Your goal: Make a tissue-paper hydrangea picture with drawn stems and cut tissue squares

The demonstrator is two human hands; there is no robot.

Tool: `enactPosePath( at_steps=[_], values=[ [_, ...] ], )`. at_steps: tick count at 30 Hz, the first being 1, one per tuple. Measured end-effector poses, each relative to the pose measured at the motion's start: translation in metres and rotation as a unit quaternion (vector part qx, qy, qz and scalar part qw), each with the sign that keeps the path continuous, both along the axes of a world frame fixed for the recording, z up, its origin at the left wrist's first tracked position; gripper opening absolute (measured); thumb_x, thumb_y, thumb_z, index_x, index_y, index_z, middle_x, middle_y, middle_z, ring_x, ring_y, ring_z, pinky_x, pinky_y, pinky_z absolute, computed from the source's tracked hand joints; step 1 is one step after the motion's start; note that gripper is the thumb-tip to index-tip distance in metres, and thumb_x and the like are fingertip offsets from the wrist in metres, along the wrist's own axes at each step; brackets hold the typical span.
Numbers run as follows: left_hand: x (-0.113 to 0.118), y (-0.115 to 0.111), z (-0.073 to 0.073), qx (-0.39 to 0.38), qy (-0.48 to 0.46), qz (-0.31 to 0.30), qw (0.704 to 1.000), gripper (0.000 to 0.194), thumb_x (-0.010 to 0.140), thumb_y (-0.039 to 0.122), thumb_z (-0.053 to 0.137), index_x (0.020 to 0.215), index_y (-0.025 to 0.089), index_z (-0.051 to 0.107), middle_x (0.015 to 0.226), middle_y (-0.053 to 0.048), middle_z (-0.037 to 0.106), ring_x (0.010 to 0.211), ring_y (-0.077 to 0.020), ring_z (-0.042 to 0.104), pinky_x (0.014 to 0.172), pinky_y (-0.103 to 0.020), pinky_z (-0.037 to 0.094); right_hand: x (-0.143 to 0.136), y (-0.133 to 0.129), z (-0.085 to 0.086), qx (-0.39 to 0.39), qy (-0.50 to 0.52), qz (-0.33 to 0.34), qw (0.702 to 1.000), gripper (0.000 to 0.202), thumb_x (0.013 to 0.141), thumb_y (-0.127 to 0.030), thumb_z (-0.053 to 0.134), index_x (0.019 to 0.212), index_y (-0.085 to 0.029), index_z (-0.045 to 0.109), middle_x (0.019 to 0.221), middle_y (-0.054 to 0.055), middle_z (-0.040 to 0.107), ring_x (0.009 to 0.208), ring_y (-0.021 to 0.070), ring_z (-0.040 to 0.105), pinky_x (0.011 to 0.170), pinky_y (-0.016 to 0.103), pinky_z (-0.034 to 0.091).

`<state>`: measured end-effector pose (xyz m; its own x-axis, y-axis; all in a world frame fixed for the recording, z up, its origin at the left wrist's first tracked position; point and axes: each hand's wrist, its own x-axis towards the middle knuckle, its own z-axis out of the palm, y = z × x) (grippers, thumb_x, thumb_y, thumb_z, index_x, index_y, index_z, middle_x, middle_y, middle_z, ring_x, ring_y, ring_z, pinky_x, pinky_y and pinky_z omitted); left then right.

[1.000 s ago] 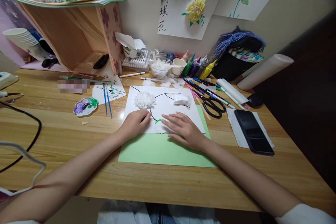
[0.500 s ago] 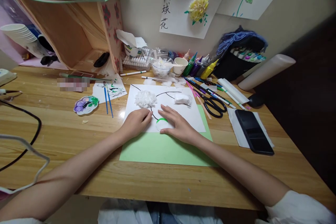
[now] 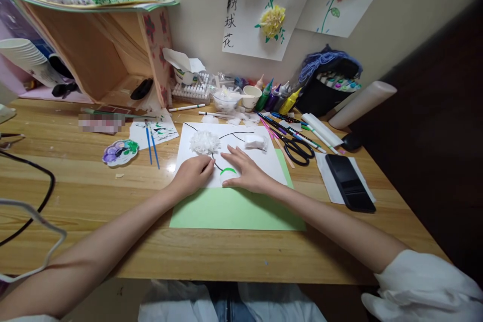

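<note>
My left hand (image 3: 193, 173) rests on the left part of a white sheet (image 3: 273, 171), fingers curled and thumb pressed against them. Whatever it may pinch is hidden. My right hand (image 3: 247, 168) lies on the same sheet with fingers stretched and thumb apart. Between its thumb and forefinger is a round whitish thing with a green upper edge (image 3: 228, 171), whose kind I cannot tell. Just above my left hand sits a ruffled white paper flower (image 3: 204, 142). A white folded wad (image 3: 255, 141) lies right of it, over black branch lines. Green paper (image 3: 234, 214) shows underneath.
Black scissors (image 3: 298, 151) and several pens lie right of the sheet, with a phone (image 3: 350, 182) beyond. Left are two blue brushes (image 3: 154, 147) and a paint palette (image 3: 121, 153). Paint bottles (image 3: 272, 96), a paper cup (image 3: 251, 96) and a wooden-coloured box (image 3: 94, 55) stand behind.
The whole view has shifted slightly, so things on the right appear further left. Both hands keep nearly the same pose and place on the sheet.
</note>
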<state>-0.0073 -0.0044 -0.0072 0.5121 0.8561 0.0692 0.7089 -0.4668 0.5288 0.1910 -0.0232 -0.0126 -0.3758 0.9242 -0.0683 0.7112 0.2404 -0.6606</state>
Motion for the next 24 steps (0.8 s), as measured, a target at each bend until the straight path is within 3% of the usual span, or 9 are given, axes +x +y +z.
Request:
enactPosePath(
  at_steps=[5, 9, 13, 18, 24],
  values=[
    [0.000, -0.001, -0.002, 0.006, -0.005, 0.001, 1.000, 0.037, 0.091, 0.035, 0.029, 0.064, 0.019, 0.049, 0.068, -0.003, 0.059, 0.062, -0.0160, 0.050, 0.058, -0.026, 0.031, -0.003, 0.004, 0.001, -0.022, -0.022, 0.003, 1.000, 0.090, 0.059, -0.053, 0.073, 0.137, -0.024, 0.038, 0.151, 0.012, 0.017, 0.139, 0.0331, 0.009, 0.108, 0.055, 0.018],
    [0.000, -0.001, -0.002, 0.003, -0.004, 0.004, 1.000, 0.037, 0.092, 0.035, 0.028, 0.065, 0.019, 0.048, 0.068, -0.003, 0.059, 0.063, -0.0161, 0.051, 0.058, -0.026, 0.031, -0.006, 0.004, -0.001, 0.001, -0.036, -0.013, 0.999, 0.093, 0.056, -0.052, 0.076, 0.136, -0.025, 0.039, 0.151, 0.012, 0.017, 0.139, 0.0330, 0.009, 0.108, 0.054, 0.019],
    [0.000, -0.001, -0.002, 0.002, -0.007, 0.003, 1.000, 0.036, 0.091, 0.035, 0.028, 0.065, 0.019, 0.048, 0.069, -0.003, 0.059, 0.064, -0.0162, 0.051, 0.058, -0.026, 0.031, -0.008, 0.005, 0.002, -0.024, -0.042, -0.010, 0.999, 0.094, 0.056, -0.052, 0.075, 0.138, -0.024, 0.037, 0.152, 0.013, 0.014, 0.139, 0.0335, 0.007, 0.108, 0.054, 0.018],
    [-0.001, -0.001, -0.003, 0.002, -0.010, 0.001, 1.000, 0.036, 0.091, 0.034, 0.029, 0.066, 0.019, 0.050, 0.069, -0.004, 0.059, 0.064, -0.0163, 0.051, 0.058, -0.026, 0.031, -0.011, 0.003, 0.003, 0.009, -0.026, -0.044, 0.999, 0.085, 0.058, -0.051, 0.074, 0.133, -0.027, 0.044, 0.151, 0.008, 0.021, 0.139, 0.0327, 0.013, 0.108, 0.054, 0.020],
    [0.000, 0.000, -0.002, 0.006, -0.005, 0.001, 1.000, 0.037, 0.091, 0.034, 0.030, 0.065, 0.019, 0.051, 0.068, -0.003, 0.059, 0.063, -0.0162, 0.050, 0.058, -0.027, 0.031, -0.014, 0.005, 0.000, 0.004, -0.026, -0.062, 0.998, 0.086, 0.058, -0.048, 0.075, 0.134, -0.025, 0.043, 0.151, 0.010, 0.020, 0.138, 0.0322, 0.015, 0.107, 0.054, 0.022]
  ],
)
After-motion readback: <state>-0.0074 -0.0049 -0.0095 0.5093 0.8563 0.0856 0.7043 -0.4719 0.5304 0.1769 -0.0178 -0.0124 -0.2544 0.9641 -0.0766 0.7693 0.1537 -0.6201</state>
